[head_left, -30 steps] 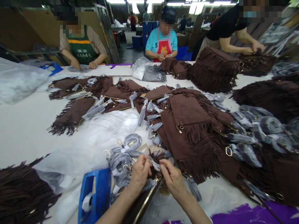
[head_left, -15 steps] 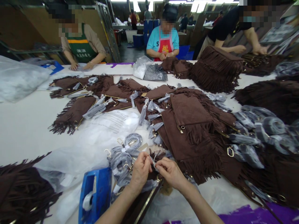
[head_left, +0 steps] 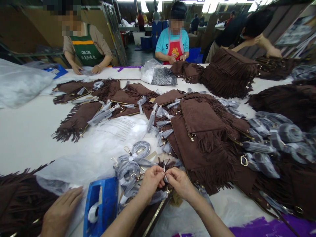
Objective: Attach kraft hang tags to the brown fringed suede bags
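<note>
My left hand (head_left: pixel 151 182) and my right hand (head_left: pixel 179 182) meet close together at the front middle, fingers pinched on a thin white string (head_left: pixel 164 168). Just below them lies a brown bag with a gold zipper (head_left: pixel 156 215), its upper end partly hidden by my hands. A plastic-wrapped tassel (head_left: pixel 159 196) rests by the zipper's end, under my left hand. Left of my hands are coiled straps in plastic wrap (head_left: pixel 125 171) with gold clasps. Brown fringed bags (head_left: pixel 202 118) are piled just beyond my right hand.
A blue tape dispenser (head_left: pixel 105 200) stands left of my forearm. Beside it, another person's hand (head_left: pixel 63 209) rests on clear plastic bags (head_left: pixel 76 168). More wrapped straps (head_left: pixel 283 135) lie at right. Several co-workers stand across the white table (head_left: pixel 29 128).
Another person's hand has come in at the lower left, onto the plastic. My hands have drawn nearer each other on the string. The person at the far right has bent lower.
</note>
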Demonstrator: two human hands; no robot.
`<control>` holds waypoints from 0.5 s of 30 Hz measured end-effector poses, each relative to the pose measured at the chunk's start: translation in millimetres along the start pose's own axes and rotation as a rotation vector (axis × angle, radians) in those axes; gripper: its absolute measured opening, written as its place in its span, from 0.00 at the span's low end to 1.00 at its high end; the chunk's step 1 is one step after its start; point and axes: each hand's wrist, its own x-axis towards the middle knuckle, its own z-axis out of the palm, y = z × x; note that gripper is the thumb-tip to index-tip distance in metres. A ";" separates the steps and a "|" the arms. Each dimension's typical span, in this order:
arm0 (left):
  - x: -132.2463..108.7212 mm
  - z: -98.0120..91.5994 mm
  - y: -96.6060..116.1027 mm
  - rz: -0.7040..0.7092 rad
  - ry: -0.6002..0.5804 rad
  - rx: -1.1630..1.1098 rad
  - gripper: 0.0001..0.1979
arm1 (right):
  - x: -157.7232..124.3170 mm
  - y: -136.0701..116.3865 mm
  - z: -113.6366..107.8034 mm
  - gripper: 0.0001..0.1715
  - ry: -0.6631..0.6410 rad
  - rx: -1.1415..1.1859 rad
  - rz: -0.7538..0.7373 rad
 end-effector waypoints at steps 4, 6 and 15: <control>0.3 2.8 4.6 -0.059 0.014 0.013 0.10 | -2.3 -1.0 0.5 0.14 0.034 -0.003 0.018; 0.8 3.8 6.2 -0.087 0.032 0.025 0.09 | -3.0 -1.5 0.6 0.13 0.049 -0.005 0.029; 2.7 10.6 6.4 -0.097 0.108 0.064 0.04 | -6.0 0.0 4.5 0.12 0.096 -0.015 0.115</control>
